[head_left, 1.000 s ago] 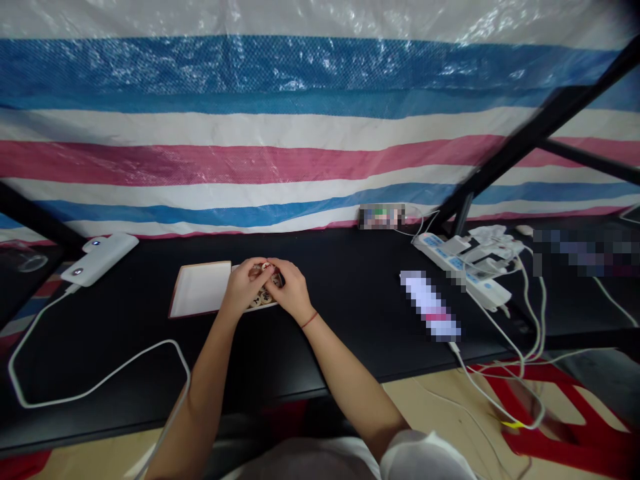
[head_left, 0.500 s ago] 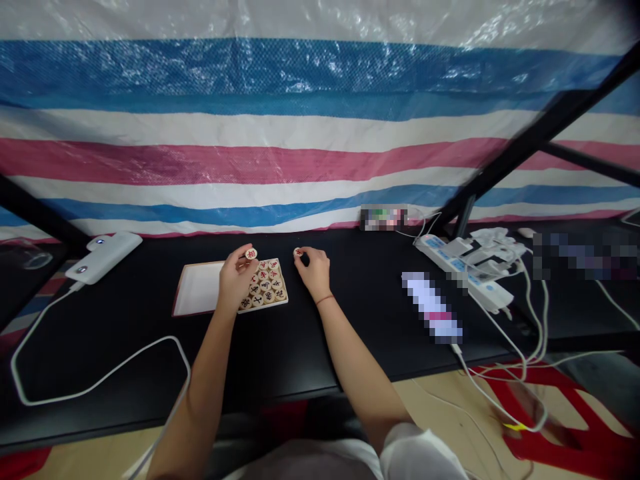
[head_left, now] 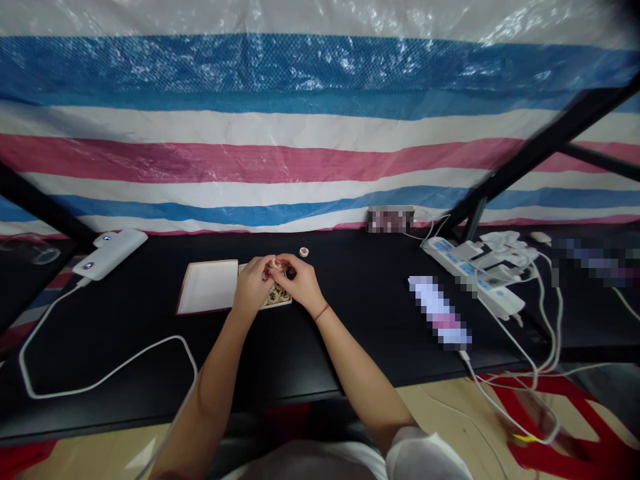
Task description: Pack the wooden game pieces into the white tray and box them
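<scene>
Both my hands meet over an open white box [head_left: 278,305] of round xiangqi pieces. My left hand [head_left: 251,285] is closed, with its fingertips at a pale xiangqi piece [head_left: 276,263] bearing a red character. My right hand [head_left: 304,285] curls in from the other side, its thumb and fingers also at that piece. Black-marked pieces [head_left: 273,296] show below the fingers; the hands hide most of the others. Behind my right hand, a single red-marked piece [head_left: 304,252] lies face up on the black table [head_left: 350,300].
Left of the box lies its pale lid [head_left: 209,287]. A white power bank [head_left: 113,255] with a looping cable [head_left: 150,343] is farther left. To the right are a phone [head_left: 439,310], a loaded power strip [head_left: 473,277] and tangled cables. A striped tarp [head_left: 300,160] hangs behind.
My right hand has left a red-marked piece on the table and moved left to the box. My left hand has brought its raised piece lower and to the right, meeting the right hand.
</scene>
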Action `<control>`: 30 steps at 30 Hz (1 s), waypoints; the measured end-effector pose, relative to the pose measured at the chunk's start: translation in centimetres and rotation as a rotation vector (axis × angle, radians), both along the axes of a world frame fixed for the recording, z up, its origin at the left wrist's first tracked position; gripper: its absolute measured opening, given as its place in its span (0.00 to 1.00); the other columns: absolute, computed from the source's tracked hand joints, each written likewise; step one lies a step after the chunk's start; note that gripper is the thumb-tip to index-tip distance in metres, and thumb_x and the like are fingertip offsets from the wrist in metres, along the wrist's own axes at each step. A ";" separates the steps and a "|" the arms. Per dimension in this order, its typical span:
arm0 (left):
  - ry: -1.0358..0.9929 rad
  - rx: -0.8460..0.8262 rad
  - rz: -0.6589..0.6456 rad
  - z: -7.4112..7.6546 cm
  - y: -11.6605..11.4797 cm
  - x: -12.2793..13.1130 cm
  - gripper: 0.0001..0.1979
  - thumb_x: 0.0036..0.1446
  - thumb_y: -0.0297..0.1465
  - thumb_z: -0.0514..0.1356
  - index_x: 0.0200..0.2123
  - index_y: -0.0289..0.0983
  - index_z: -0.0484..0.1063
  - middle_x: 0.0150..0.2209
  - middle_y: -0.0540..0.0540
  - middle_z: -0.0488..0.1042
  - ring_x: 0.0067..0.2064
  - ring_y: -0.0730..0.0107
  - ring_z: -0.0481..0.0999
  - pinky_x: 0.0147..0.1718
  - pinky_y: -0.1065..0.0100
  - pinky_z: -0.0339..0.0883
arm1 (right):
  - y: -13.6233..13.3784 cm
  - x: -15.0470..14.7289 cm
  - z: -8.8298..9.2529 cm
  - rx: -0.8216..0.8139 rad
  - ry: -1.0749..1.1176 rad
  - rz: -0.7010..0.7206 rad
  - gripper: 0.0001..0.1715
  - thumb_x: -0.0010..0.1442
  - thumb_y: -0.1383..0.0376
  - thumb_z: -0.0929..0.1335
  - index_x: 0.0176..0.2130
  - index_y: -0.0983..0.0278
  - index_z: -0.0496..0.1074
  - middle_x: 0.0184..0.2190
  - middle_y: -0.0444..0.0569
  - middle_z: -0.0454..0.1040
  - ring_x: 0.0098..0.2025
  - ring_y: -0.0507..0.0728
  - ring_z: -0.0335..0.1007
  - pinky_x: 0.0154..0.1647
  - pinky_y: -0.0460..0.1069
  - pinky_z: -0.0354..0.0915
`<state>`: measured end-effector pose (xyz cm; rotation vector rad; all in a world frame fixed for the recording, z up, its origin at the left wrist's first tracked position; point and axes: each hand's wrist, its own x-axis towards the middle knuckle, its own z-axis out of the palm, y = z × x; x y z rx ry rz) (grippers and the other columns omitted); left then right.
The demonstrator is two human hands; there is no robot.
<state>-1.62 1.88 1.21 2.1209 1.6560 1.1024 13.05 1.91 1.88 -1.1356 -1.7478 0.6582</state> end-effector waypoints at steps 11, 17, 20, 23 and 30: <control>0.215 -0.033 0.375 -1.0 0.1 -2.8 0.17 0.60 0.30 0.52 0.47 0.39 0.76 0.52 0.37 0.72 0.56 0.46 0.66 0.54 0.47 0.60 | 4.8 4.3 -3.6 0.030 -0.323 -0.389 0.16 0.59 0.66 0.63 0.46 0.64 0.74 0.43 0.52 0.78 0.44 0.60 0.72 0.49 0.53 0.65; 0.174 -0.077 0.311 -2.2 1.1 -4.6 0.18 0.58 0.27 0.50 0.45 0.37 0.77 0.50 0.36 0.68 0.50 0.54 0.72 0.52 0.55 0.67 | 5.0 4.0 -4.3 0.021 -0.441 -0.393 0.14 0.59 0.67 0.64 0.45 0.62 0.74 0.40 0.52 0.78 0.44 0.60 0.70 0.46 0.52 0.63; 0.149 -0.137 0.291 -2.5 1.5 -4.8 0.17 0.58 0.28 0.50 0.41 0.38 0.78 0.49 0.38 0.69 0.46 0.57 0.74 0.49 0.58 0.69 | 5.2 3.7 -4.2 -0.002 -0.464 -0.402 0.12 0.60 0.66 0.64 0.44 0.61 0.73 0.38 0.50 0.77 0.43 0.60 0.69 0.44 0.52 0.61; 0.140 -0.168 0.277 -2.6 1.9 -5.3 0.15 0.57 0.29 0.51 0.39 0.39 0.78 0.46 0.40 0.70 0.44 0.60 0.75 0.49 0.59 0.69 | 5.5 3.4 -4.2 -0.002 -0.473 -0.388 0.11 0.60 0.65 0.65 0.43 0.61 0.72 0.36 0.50 0.77 0.42 0.60 0.69 0.43 0.51 0.60; 0.080 -0.190 0.247 -2.1 2.3 -5.8 0.14 0.57 0.30 0.52 0.37 0.41 0.78 0.42 0.42 0.72 0.42 0.60 0.75 0.47 0.60 0.68 | 5.5 3.0 -3.9 -0.026 -0.448 -0.396 0.09 0.60 0.65 0.65 0.42 0.60 0.71 0.39 0.48 0.77 0.44 0.60 0.68 0.43 0.51 0.59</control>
